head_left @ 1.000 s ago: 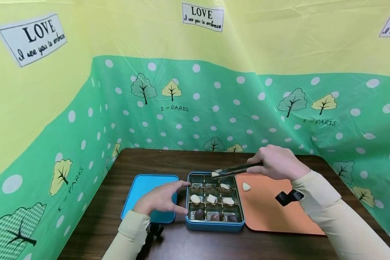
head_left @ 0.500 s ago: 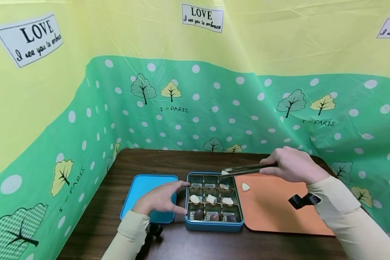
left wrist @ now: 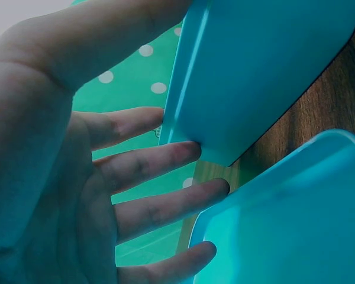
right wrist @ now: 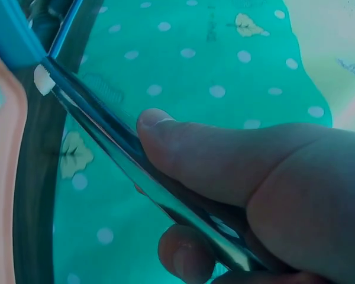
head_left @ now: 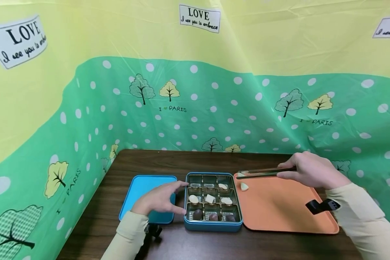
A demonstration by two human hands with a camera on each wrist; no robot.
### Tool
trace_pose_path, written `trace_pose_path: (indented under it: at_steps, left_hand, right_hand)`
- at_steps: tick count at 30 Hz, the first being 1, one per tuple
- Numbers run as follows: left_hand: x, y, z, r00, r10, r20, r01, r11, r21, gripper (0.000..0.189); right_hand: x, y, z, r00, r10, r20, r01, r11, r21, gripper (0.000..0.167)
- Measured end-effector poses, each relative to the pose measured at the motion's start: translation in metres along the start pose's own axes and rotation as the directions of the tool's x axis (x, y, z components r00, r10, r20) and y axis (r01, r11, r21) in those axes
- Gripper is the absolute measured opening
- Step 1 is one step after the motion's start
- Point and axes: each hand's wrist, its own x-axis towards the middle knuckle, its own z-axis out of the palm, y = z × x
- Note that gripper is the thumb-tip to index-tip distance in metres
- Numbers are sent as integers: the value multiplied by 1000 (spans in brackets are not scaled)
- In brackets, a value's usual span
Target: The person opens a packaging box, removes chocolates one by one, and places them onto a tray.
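A blue tin box point(head_left: 213, 226) with a gold divided insert stands on the table. Dark chocolates point(head_left: 213, 216) lie in its front row. White chocolates point(head_left: 209, 198) fill the middle row, and another white piece point(head_left: 222, 186) is in the back right compartment. My left hand point(head_left: 157, 200) lies along the box's left side, fingers extended, thumb and fingertips at its wall. My right hand point(head_left: 312, 169) grips metal tongs point(head_left: 266, 173). Between the tong tips is a white chocolate point(right wrist: 44, 80), over the back left corner of the orange board point(head_left: 289, 209). A second white chocolate point(head_left: 244, 186) lies on that board.
The box's blue lid point(head_left: 149, 184) lies left of the box, partly under my left hand. The orange board sits directly right of the box. A patterned curtain point(head_left: 195, 119) hangs behind the dark wooden table point(head_left: 182, 245).
My right hand has moved right with the tongs and the white chocolate, from over the box's back row to over the orange board's corner. My left hand stays in place.
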Motion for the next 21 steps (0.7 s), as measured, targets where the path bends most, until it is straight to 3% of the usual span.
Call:
trace_pose_path:
  at_steps: [10,21]
  left_hand:
    - [-1,-2,-1,1000,2,1,-2,1000,-10,96]
    - [-1,-1,0,1000,-6,-7,6,1000,-9,97]
  right_hand:
    - [-11,33,11,998,41,43,-40,999,-20,40]
    - [-18,53,22,990,93,108,-93,996,-1,37]
